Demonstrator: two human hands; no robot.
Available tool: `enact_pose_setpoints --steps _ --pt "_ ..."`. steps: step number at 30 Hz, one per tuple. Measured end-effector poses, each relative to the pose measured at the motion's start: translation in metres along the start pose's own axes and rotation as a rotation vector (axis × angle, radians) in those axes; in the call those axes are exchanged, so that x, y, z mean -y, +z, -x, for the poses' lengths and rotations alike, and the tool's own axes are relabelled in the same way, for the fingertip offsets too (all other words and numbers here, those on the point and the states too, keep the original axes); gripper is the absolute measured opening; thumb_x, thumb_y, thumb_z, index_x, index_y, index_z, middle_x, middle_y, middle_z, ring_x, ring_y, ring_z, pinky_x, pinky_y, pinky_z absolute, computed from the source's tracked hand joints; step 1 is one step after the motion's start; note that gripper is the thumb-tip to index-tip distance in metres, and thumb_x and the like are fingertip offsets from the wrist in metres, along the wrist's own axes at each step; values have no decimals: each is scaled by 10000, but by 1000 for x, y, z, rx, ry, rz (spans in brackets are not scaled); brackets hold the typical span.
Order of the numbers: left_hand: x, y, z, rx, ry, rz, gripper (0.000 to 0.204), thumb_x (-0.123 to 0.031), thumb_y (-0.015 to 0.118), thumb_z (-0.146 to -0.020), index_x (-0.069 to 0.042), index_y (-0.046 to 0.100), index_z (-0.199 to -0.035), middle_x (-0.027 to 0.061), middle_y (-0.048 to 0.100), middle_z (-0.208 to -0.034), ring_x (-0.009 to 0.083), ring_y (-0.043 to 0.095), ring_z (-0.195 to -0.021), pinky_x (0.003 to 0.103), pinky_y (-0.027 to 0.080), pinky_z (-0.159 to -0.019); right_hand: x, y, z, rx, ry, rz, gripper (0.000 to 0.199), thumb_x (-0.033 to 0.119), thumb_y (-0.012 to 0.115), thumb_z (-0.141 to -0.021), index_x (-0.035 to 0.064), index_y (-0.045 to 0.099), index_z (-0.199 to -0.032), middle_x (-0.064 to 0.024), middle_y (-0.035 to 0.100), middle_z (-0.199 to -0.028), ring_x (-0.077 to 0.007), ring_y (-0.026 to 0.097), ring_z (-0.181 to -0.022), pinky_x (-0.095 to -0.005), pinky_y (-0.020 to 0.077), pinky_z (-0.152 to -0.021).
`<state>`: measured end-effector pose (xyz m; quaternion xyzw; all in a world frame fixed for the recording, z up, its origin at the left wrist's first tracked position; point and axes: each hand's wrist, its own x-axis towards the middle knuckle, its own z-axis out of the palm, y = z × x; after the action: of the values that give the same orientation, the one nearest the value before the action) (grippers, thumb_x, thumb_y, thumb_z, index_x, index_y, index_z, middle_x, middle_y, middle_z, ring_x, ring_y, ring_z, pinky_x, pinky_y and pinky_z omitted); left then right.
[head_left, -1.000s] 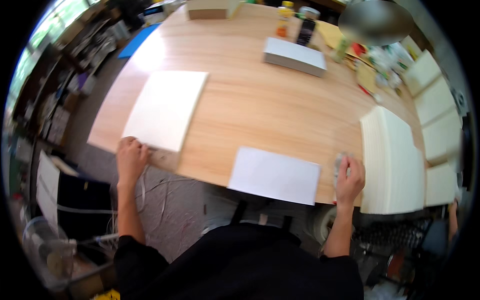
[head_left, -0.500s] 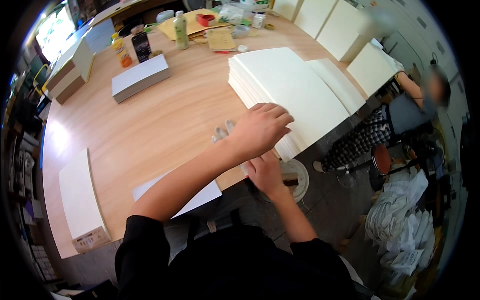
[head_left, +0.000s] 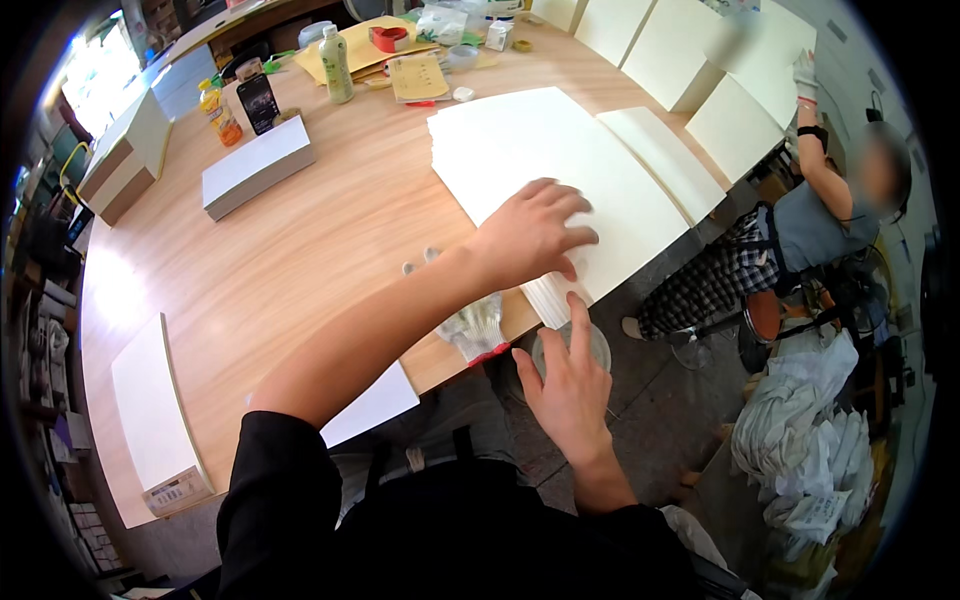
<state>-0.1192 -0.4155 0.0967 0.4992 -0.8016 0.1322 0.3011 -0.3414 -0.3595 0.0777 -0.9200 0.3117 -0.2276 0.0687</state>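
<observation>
A thick stack of large cream sheets (head_left: 620, 220) lies at the table's right side, its layers showing along the near corner. Over the left part of its top sheet is my left hand (head_left: 535, 230), fingers spread and holding nothing; whether it touches the paper I cannot tell. Lower down, just off the near corner, my right hand (head_left: 572, 395) is open, index finger stretched toward the sheet edges. A pale work glove (head_left: 477, 325) with a red cuff lies at the table edge, partly hidden by my left forearm.
On the wooden table (head_left: 300, 270) are a white paper block (head_left: 258, 168), bottles (head_left: 337, 65), tape (head_left: 390, 40) and a flat white stack (head_left: 152, 400). A gloved co-worker (head_left: 815, 220) handles cream boards (head_left: 735, 130) at right. A round bucket (head_left: 600, 350) stands below the table edge.
My right hand has drawn back from the stack's corner and its fingers have opened. My left hand's fingers have spread. The co-worker's arm has risen with a board. The view has shifted slightly.
</observation>
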Motion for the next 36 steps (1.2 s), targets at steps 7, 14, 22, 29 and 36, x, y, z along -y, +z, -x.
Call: enact_pose_setpoints --steps 7,14,22,29,36 --pt "-8 13 6 -206 257 -156 170 -178 705 -781 -86 617 -894 45 603 -980 234 630 -1016 373 541 -941 -2 1 2 9 -3 -7 314 289 803 -914 32 684 -1049 -237 475 -1557 -375 746 -891 -434 595 -634" --pt "-20 26 -9 -381 -355 74 239 -113 793 -841 -127 664 -1041 48 700 -1071 280 658 -1197 555 369 -1205 -12 6 -1 -36 -54 -46 338 289 812 -915 12 641 -1006 -251 483 -1542 -357 748 -777 -428 589 -612" --pt "42 -82 77 -464 -743 807 218 -45 748 -975 -6 707 -1186 48 750 -1231 129 653 -1188 347 556 -1046 -54 27 21 -71 417 -1710 601 474 417 -1130 -60 658 -1260 -259 710 -1260 -234 671 -645 -271 486 -536" --pt "16 -184 179 -426 -583 843 148 -44 708 -999 -51 715 -1147 130 584 -1537 228 563 -1395 400 538 -1100 -21 17 -25 244 538 -1826 676 329 515 -1085 -27 327 -1629 -166 726 -1228 -169 722 -785 -261 491 -502" --pt "-41 -174 308 -1118 -1412 1151 297 -190 643 -1068 -19 678 -1308 130 606 -1479 226 600 -1329 384 571 -989 42 68 -81 530 427 -1754 753 145 633 -963 -39 325 -1626 -133 595 -1457 -193 661 -1201 -324 572 -966"
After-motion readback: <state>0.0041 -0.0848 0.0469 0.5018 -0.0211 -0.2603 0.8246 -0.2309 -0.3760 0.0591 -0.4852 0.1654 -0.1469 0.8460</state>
